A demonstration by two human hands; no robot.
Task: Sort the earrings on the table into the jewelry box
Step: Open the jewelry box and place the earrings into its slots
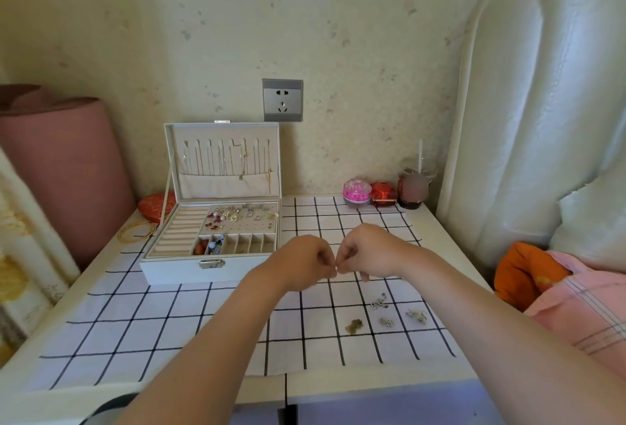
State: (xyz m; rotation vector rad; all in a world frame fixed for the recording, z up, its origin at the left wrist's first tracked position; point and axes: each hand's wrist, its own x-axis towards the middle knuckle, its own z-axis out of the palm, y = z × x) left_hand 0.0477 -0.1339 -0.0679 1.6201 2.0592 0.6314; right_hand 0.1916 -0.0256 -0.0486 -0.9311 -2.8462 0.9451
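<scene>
Two curled hands, left hand (302, 260) and right hand (367, 251), touching, contents unclear; earrings (386, 322) near right hand

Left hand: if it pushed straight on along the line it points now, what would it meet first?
The right hand. The left hand points right and slightly away, and the two touch or nearly touch, fingers curled, above the checked cloth. Exact depth is unclear.

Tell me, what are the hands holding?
The left hand and right hand pinch something tiny between fingertips, likely an earring; which part cannot be told.
</scene>
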